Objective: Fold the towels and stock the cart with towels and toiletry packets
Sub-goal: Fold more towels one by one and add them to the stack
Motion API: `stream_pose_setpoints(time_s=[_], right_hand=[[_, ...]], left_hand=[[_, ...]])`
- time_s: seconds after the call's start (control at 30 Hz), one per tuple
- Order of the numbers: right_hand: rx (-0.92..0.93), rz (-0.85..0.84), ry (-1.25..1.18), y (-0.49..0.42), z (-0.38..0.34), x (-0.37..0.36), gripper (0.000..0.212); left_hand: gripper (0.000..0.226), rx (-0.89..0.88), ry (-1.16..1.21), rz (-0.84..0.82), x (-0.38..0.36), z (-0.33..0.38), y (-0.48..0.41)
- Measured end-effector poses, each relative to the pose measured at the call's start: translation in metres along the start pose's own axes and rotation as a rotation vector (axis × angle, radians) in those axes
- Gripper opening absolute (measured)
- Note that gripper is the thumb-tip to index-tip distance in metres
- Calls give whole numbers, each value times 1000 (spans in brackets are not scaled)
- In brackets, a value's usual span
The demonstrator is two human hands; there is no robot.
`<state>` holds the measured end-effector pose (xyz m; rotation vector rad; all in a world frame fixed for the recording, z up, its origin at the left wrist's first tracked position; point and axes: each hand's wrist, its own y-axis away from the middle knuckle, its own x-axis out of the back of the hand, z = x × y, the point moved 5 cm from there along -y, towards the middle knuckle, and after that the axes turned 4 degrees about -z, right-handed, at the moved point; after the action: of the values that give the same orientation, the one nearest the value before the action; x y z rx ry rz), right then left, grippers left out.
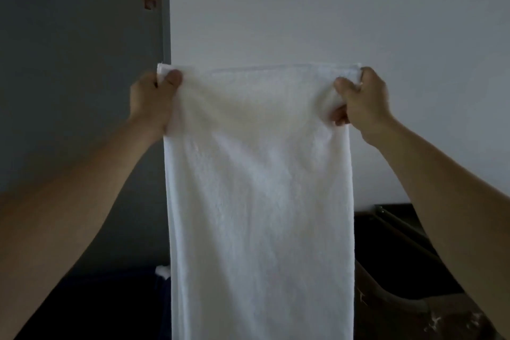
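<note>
Risk: the white terry towel (259, 174), held up in front of the pale wall (331, 8), could slip or fold crooked if either corner pinch loosens or the hands drift uneven. Left hand (150, 102) pinches the top left corner, fingers curled. Right hand (364, 99) grips the top right corner, bunching fabric. Towel hangs straight down, bottom out of view.

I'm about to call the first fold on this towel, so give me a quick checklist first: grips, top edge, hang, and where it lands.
1. Left hand grips the towel at its top left corner: ok.
2. Right hand grips the top right corner: ok.
3. Top edge stretched level between the hands: ok.
4. Towel hangs flat, untwisted: ok; slight bunching by the right hand.
5. Bottom edge: cannot tell, it runs out of frame.
6. Folding surface: cannot tell, none plainly in view.
</note>
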<state>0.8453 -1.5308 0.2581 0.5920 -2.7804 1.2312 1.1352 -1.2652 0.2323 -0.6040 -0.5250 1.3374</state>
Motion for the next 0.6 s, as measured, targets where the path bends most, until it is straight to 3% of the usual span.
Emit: stream_pose_setpoints(time_s=[0.07,0.13,0.43,0.5,0.6], right_hand=[[-19,-66,35,1,2,1,22],[12,1,43,4,2,10,23],[41,-32,1,16,2,11,17],[46,-64,-21,18,-3,9,18],[92,20,-79,18,-9,18,18]], left_hand=[[30,16,-45,-85,0,-5,3],[29,11,-61,-143,1,-10,9],[17,293,304,-295,11,-24,13],[15,297,334,-301,10,-24,16],[16,210,385,-298,13,-17,14]])
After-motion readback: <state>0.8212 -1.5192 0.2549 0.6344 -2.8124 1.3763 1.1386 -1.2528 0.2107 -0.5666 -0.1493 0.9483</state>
